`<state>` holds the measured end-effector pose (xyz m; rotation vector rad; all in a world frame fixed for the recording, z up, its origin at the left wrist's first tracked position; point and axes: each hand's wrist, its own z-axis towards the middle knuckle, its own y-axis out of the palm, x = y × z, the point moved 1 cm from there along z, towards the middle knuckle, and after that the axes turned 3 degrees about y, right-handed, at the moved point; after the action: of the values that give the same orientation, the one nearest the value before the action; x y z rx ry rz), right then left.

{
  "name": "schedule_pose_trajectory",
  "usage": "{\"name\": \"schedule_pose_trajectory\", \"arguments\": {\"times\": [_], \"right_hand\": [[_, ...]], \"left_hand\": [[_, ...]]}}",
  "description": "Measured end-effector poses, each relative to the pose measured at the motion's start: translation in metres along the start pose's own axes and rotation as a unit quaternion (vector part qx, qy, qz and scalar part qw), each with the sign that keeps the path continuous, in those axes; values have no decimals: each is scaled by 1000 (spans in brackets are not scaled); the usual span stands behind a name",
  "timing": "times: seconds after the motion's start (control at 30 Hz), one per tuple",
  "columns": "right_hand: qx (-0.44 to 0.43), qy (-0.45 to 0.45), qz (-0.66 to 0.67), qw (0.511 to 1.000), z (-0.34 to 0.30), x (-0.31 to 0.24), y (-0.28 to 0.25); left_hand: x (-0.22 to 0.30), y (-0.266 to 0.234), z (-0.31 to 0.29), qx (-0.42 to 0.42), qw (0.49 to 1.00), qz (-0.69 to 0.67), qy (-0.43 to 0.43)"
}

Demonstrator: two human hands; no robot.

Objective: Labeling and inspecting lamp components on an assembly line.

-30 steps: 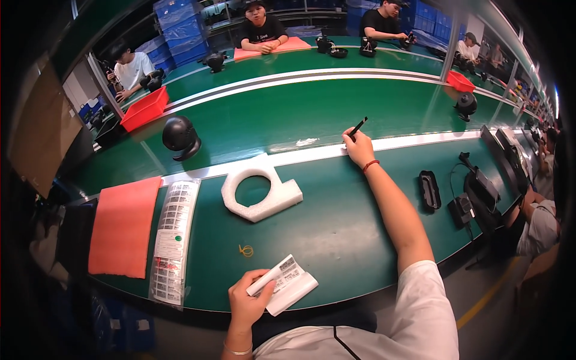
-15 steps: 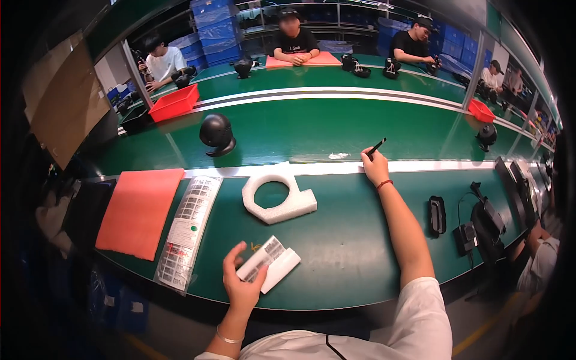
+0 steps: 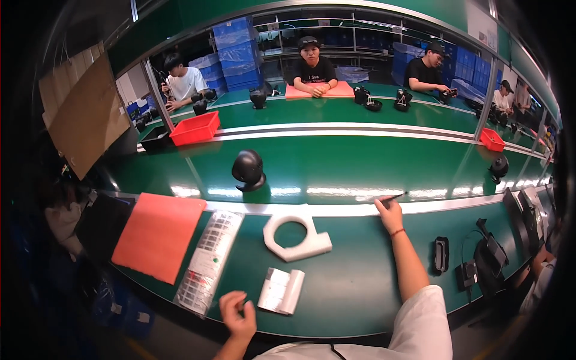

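Note:
My right hand (image 3: 390,214) is closed around a slim black pen-like tool (image 3: 395,197), at the white strip along the table's far side; the tool points right. Near the front edge, my left hand (image 3: 238,316) is loosely curled, thumb and fingers apart, with nothing seen in it. Just right of it lies a partly rolled sheet of white labels (image 3: 275,290), apart from the hand. A white foam piece with a round hole (image 3: 277,247) rests beyond the labels. To the left is a long clear-wrapped pack of printed labels (image 3: 210,258).
An orange-red foam sheet (image 3: 162,234) lies at the left. A black rounded device (image 3: 248,167) stands on the green surface ahead. At right are a black oblong case (image 3: 441,255) and a black adapter with cable (image 3: 466,275). Red bins (image 3: 196,128) and people at work stand across the line.
My left hand has let go of the label sheet and drawn back toward the table edge. My right hand still holds the tool, now tilted flatter. The view has tipped upward.

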<state>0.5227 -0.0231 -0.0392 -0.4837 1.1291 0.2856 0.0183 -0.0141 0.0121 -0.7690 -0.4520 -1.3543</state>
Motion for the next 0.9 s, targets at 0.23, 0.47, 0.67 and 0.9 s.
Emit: {"name": "schedule_pose_trajectory", "arguments": {"times": [0.23,0.47,0.67,0.9], "right_hand": [[3,85,106,991,-31,-12,-23],[-5,176,157,972,-76,-57,-23],[-8,230,110,967,-129,-67,-35],[29,210,97,973,-127,-75,5]], "left_hand": [[-57,-192,-41,-64,924,190,-326],[-108,-271,-105,-70,878,150,-449],[-152,-240,-87,-84,880,43,-465],[-220,-152,-15,-255,859,-102,-433]]}}
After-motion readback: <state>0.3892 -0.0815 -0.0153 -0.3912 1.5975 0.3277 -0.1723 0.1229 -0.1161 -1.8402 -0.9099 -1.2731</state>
